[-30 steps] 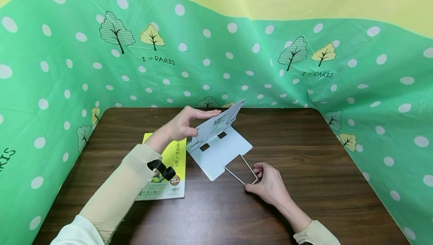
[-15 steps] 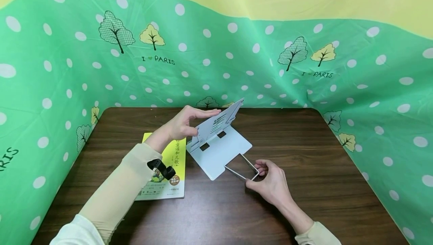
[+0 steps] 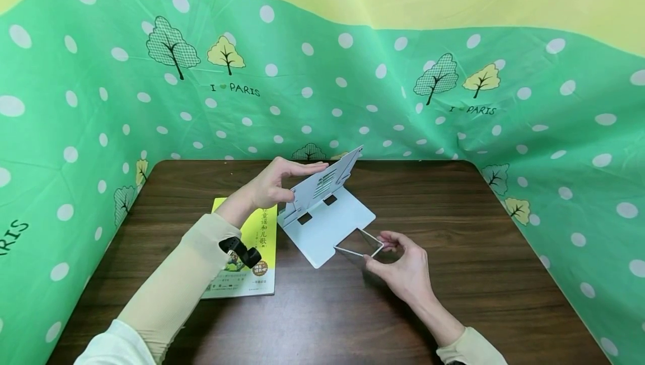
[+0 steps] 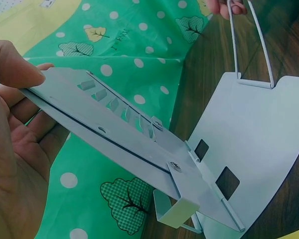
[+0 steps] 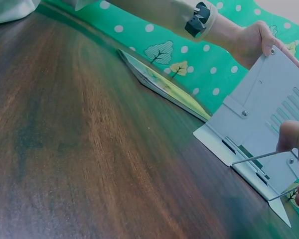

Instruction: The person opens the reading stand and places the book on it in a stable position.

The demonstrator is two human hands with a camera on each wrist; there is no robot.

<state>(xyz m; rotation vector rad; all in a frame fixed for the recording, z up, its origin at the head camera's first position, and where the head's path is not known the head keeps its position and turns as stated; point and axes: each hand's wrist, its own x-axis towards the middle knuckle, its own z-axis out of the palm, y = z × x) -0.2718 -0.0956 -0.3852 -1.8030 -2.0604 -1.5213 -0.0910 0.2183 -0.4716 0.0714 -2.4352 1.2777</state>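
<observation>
A white metal book stand (image 3: 322, 230) lies with its base plate on the table and its slotted back panel (image 4: 104, 114) tilted up from the hinge. My left hand (image 3: 274, 185) grips the panel's upper edge, thumb on one face and fingers behind it in the left wrist view. With thumb and fingers, my right hand (image 3: 405, 267) pinches the far end of the wire support leg (image 4: 263, 45), a U-shaped rod hinged to the base plate. The leg is raised at an angle off the tabletop, as the right wrist view shows.
A yellow-covered book (image 3: 262, 247) lies on the brown wooden table (image 3: 322, 320), left of the stand and partly under my left forearm. Green polka-dot cloth (image 3: 322, 85) hangs around the table's back and sides.
My right hand has lifted the end of the wire leg slightly, so the leg stands at a steeper angle. The left hand and back panel stay put.
</observation>
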